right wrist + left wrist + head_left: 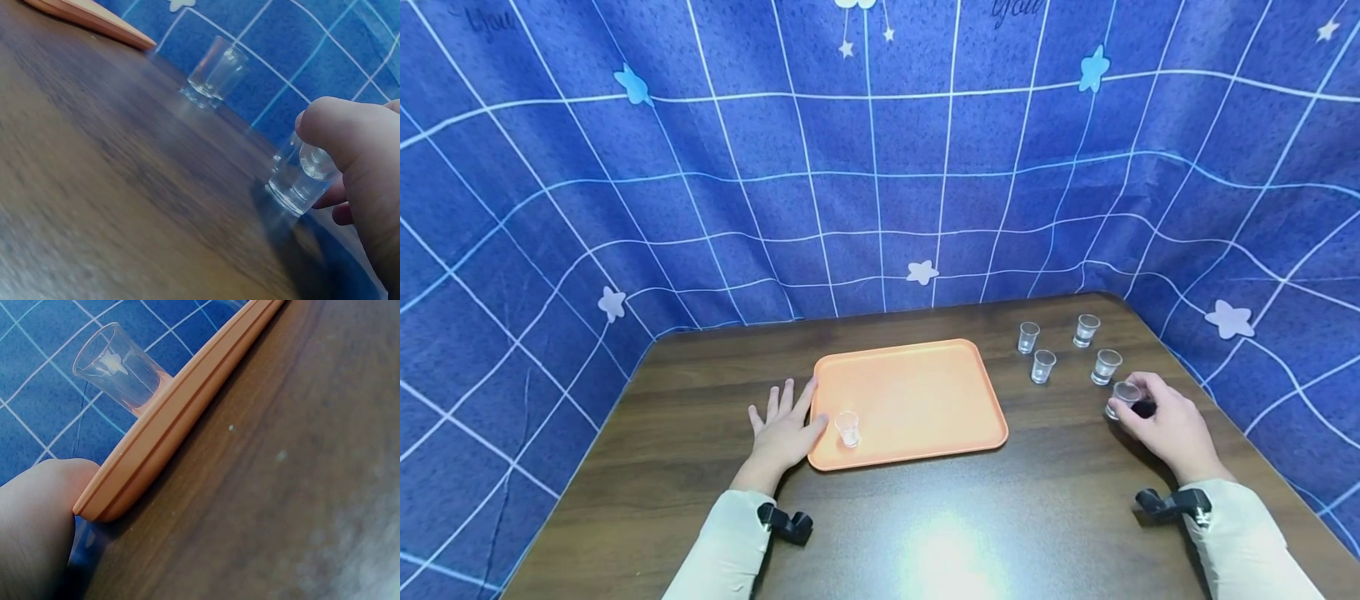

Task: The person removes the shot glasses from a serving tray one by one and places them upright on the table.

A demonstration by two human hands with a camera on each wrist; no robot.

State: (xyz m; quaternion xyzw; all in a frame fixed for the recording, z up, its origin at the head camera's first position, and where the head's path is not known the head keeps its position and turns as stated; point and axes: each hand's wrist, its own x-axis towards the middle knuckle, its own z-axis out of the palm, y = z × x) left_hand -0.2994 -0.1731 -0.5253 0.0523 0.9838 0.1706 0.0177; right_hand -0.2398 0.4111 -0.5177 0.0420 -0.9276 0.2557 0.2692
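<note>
An orange tray (910, 400) lies on the wooden table, with one clear shot glass (847, 429) standing near its front left corner. At the tray's left edge my left hand (781, 433) rests with fingers spread, its thumb on the rim by that glass. In the left wrist view the thumb (47, 500) touches the tray's corner. Over on the right, my right hand (1176, 425) pinches another shot glass (300, 178) between thumb and fingers. Its base is close to the tabletop, and the glass looks tilted in the right wrist view, as does the whole table.
Several more clear shot glasses stand at the back right: two nearer the tray (1028, 337) (1042, 367), and two farther right, a back glass (1086, 331) and a front glass (1106, 367). A blue curtain (880, 208) hangs behind and along both sides of the table (715, 375).
</note>
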